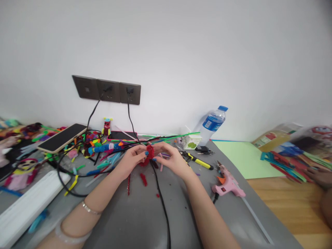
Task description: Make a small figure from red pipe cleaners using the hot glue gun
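Over the middle of the grey table, a small red fuzzy pipe-cleaner piece (149, 152) is held between my two hands. My left hand (135, 157) pinches its left side with thumb and fingers. From the other side, my right hand (172, 159) curls its fingers and thumb around the right edge. Part of the red piece is hidden behind the fingers. Loose red pipe-cleaner bits (143, 179) lie on the table below. A black cable (161, 197) runs beneath the hands toward the near edge.
Pliers with yellow handles (202, 162) and a pink glue gun (227, 185) lie to the right. A water bottle (211, 124) leans by the wall. At left are a phone (63, 138), a white power strip (31, 207) and coloured pipe cleaners. Another person's hand (319, 176) is far right.
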### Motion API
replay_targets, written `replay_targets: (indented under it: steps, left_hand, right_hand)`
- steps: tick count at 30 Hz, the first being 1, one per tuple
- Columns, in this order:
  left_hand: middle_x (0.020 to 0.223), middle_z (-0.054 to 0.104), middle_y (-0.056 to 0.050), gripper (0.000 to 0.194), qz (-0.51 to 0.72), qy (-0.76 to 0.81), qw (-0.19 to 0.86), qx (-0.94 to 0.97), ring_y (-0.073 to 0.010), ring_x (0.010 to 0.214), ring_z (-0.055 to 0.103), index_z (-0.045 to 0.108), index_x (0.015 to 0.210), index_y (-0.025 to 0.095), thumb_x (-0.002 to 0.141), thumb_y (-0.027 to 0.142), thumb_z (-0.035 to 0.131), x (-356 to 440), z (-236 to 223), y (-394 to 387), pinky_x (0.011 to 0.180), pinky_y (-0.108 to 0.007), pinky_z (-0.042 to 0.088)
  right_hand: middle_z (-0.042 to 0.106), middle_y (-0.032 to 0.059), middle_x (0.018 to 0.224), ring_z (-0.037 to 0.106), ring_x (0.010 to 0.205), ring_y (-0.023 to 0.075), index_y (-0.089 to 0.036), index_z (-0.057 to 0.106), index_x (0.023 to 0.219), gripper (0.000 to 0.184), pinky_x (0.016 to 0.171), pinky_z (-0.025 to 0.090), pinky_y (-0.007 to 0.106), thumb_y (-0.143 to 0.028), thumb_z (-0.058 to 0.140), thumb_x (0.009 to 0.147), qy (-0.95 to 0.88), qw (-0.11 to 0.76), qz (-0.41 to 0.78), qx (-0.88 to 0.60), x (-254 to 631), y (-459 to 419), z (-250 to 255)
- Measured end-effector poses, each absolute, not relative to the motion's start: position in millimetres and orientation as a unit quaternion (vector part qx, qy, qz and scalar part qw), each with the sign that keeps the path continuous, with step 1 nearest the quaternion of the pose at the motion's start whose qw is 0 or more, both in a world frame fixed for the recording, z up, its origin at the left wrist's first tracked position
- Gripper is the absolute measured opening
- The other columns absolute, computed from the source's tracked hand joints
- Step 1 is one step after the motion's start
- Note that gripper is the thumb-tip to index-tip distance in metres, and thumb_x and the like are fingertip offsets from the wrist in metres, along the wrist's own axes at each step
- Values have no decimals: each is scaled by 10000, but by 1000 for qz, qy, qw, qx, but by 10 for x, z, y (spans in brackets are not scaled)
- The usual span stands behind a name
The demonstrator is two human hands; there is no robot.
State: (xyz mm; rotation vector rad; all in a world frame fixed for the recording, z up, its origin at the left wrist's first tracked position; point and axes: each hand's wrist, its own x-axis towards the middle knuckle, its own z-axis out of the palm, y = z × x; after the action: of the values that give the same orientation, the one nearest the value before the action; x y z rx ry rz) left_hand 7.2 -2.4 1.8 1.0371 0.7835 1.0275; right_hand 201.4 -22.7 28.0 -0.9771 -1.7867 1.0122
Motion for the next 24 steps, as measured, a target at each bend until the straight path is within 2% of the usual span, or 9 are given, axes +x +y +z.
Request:
replay_targets:
  steps: [6, 12, 24]
  left_hand:
    - [684, 621, 9, 391, 456, 345, 678, 462, -90, 601, 502, 709, 877, 154, 625, 408, 868, 72, -6, -9, 583, -225, 368]
    - [690, 618, 8, 386, 458, 347, 675, 463, -89, 607, 499, 716, 873, 155, 634, 418, 866, 74, 2, -6, 588, -222, 378]
    - [671, 600, 16, 382, 458, 350, 673, 464, -85, 591, 486, 714, 869, 156, 633, 417, 863, 70, -3, -9, 573, -219, 367]
  right_hand:
    - [728, 68, 1053, 707, 962, 219, -216, 646, 1140, 332, 788, 610, 361, -270, 708, 818, -717, 426, 396, -385, 2017, -217, 270]
    - [722, 66, 1046, 702, 953, 217, -222, 638, 1161, 355, 719, 624, 340, -276, 698, 815, -714, 422, 400, -389, 2007, -225, 277]
    - [725, 54, 1040, 696, 973, 216, -228, 645, 1141, 333, 745, 615, 336, -249, 702, 814, -713, 423, 397, -395, 2001, -233, 286]
